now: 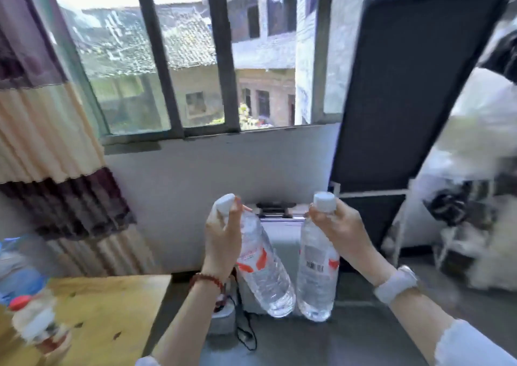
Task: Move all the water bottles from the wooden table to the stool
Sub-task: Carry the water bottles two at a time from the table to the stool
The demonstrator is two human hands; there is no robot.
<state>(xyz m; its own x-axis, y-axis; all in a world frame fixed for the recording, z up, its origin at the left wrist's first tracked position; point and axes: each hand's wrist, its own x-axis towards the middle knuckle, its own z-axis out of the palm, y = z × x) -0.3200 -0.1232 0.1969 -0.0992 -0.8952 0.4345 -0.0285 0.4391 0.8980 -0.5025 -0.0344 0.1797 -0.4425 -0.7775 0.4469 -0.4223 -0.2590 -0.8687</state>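
Note:
My left hand grips the neck of a clear water bottle with a white cap and a red-and-white label, tilted so its base swings right. My right hand holds a second such water bottle by its neck, nearly upright. Both bottles hang in the air over the floor, their bases almost touching. The wooden table lies at the lower left. On its left edge stands a blurred bottle with a red cap. No stool shows in view.
A white wall and a barred window face me. A striped curtain hangs at the left. A dark panel leans at the right beside cluttered bags. A grey case and a black cable sit on the floor.

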